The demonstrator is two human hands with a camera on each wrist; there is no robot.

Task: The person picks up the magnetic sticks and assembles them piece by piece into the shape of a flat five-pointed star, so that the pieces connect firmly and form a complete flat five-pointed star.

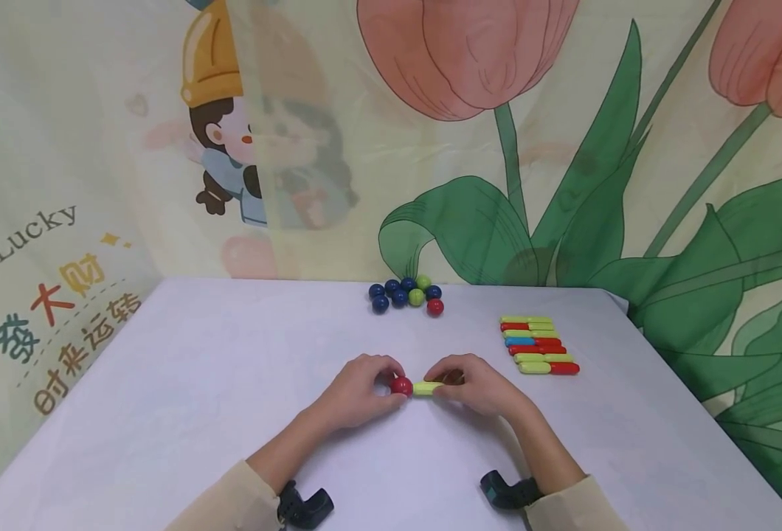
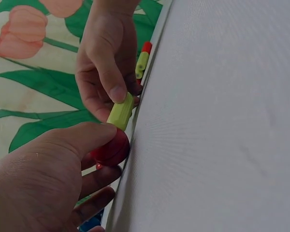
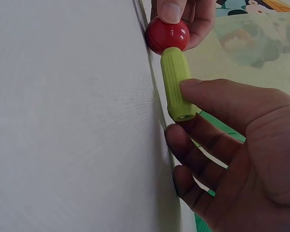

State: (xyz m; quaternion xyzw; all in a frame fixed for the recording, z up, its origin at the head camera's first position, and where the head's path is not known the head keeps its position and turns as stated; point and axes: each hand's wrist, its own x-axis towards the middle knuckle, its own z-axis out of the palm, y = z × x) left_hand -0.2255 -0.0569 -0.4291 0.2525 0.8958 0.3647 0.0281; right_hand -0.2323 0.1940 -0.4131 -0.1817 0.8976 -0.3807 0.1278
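Observation:
My left hand (image 1: 358, 393) pinches a red ball (image 1: 400, 386) between thumb and fingers near the middle of the table. Against that ball sits one end of a yellow-green ribbed stick (image 3: 173, 82), which my right hand (image 1: 482, 384) holds between thumb and fingers. In the right wrist view the stick's free end shows a small hole. Ball and stick form one line, running left to right in the head view. The left wrist view shows the stick (image 2: 120, 113) meeting the ball (image 2: 112, 149) just beyond my left thumb.
At the table's (image 1: 232, 354) back edge lies a cluster of dark blue balls (image 1: 400, 298), green balls (image 1: 416, 297) and a red ball (image 1: 434, 307). To the right, several two-part sticks (image 1: 537, 344) in yellow-green, red and blue lie in a stacked row. A printed cloth (image 1: 457, 147) hangs behind.

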